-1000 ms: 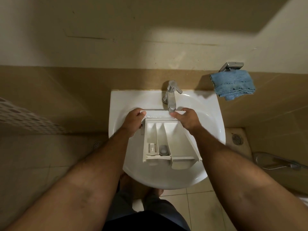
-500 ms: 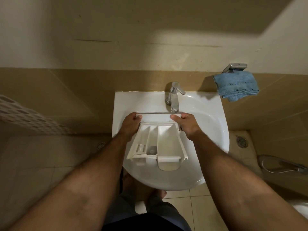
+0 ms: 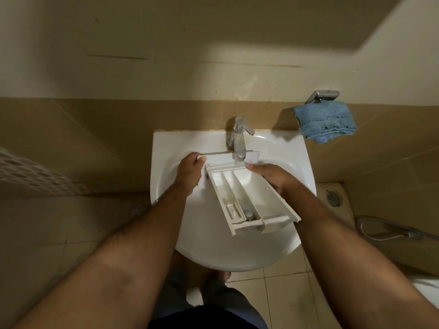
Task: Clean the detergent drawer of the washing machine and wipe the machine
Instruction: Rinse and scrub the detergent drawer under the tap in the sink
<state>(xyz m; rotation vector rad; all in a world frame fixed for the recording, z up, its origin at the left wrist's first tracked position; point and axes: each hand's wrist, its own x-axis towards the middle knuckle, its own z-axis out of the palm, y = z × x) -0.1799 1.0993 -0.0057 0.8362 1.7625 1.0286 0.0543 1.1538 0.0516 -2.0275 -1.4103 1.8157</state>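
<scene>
White detergent drawer [image 3: 247, 198] under tap [image 3: 240, 141] — left hand [image 3: 190, 172] and right hand [image 3: 273, 176] gripping it, no legible writing.

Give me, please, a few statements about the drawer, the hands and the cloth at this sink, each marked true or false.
1. Both hands, left hand and right hand, hold the drawer. True.
2. The drawer lies on the floor. False: it is held over the sink, under the tap.
3. The blue cloth hangs on the wall, right of the tap. True.
4. The cloth lies inside the drawer. False: nobody touches it; it hangs apart.
</scene>
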